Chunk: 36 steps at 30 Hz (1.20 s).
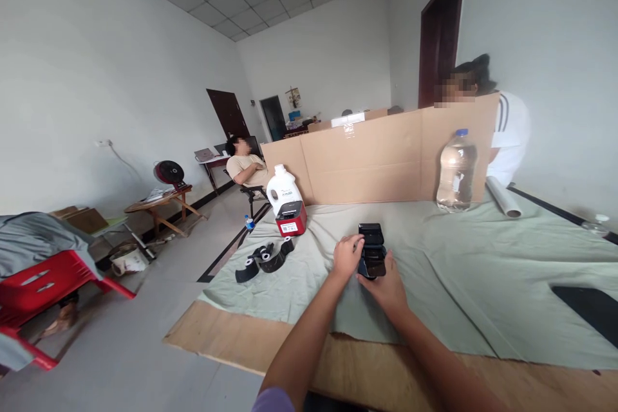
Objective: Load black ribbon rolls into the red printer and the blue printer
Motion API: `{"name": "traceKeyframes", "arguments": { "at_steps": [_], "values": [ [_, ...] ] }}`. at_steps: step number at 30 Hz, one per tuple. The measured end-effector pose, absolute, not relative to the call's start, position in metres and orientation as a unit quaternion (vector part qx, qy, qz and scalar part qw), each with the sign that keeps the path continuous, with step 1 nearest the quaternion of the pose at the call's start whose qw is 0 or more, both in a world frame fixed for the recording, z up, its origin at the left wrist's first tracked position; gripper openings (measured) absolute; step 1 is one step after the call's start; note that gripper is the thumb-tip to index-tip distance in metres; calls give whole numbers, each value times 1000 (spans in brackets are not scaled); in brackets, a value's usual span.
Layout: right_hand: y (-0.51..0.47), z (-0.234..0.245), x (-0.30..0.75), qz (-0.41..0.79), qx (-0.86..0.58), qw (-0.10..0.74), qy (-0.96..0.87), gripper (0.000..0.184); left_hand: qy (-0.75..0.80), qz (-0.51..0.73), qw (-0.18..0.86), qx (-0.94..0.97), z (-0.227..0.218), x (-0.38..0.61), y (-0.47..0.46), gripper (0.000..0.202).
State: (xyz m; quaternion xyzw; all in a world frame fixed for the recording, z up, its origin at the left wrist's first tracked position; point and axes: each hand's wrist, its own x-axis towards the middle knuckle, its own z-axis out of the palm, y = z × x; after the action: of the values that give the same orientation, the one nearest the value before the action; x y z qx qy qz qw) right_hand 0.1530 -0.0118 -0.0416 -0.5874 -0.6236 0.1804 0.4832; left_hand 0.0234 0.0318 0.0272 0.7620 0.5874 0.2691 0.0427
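Observation:
A small black hinged device (372, 257) sits in front of me on the green cloth, its lid tipped back and an inner hollow showing. My left hand (346, 257) holds its left side, with the thumb and fingers closed against the edge near the hinge. Along the lower right side, my right hand (389, 288) grips the same device, thumb at its near edge. What lies inside the hollow is too dark to make out. To the left of my hands, several black strips with white roll ends (273, 259) lie loosely on the cloth.
Behind the strips stand a red and black box (291, 219) and a white jug (284, 190). A cardboard panel (362, 161) borders the table's far side. At right are a large water bottle (456, 174), a white roll (503, 197) and a dark flat object (589, 312). People sit nearby.

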Motion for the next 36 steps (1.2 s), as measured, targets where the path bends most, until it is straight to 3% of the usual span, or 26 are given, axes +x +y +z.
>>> {"name": "traceKeyframes", "arguments": {
  "at_steps": [5, 13, 17, 22, 25, 31, 36],
  "values": [
    [-11, -44, 152, 177, -586, 492, -619, 108, 528, 126, 54, 838, 61, 40, 52, 19],
    [-13, -39, 153, 181, -599, 470, -622, 107, 517, 26, 62, 853, 77, 71, 66, 20],
    [-13, -39, 154, 187, -592, 479, -621, 107, 521, 93, 57, 846, 82, 54, 57, 29],
    [-12, -37, 155, 165, -595, 471, -630, 107, 575, 440, 81, 685, 73, -25, 29, 41],
    [-11, -34, 153, 150, -604, 466, -629, 108, 652, 544, 45, 526, 51, -87, 5, 36],
    [-11, -29, 146, 136, -611, 454, -634, 108, 785, 415, 28, 459, 6, -144, -27, 28],
    [-12, -27, 147, 142, -615, 440, -639, 110, 807, 358, -21, 469, 23, -153, -34, 30]
  ]
}}
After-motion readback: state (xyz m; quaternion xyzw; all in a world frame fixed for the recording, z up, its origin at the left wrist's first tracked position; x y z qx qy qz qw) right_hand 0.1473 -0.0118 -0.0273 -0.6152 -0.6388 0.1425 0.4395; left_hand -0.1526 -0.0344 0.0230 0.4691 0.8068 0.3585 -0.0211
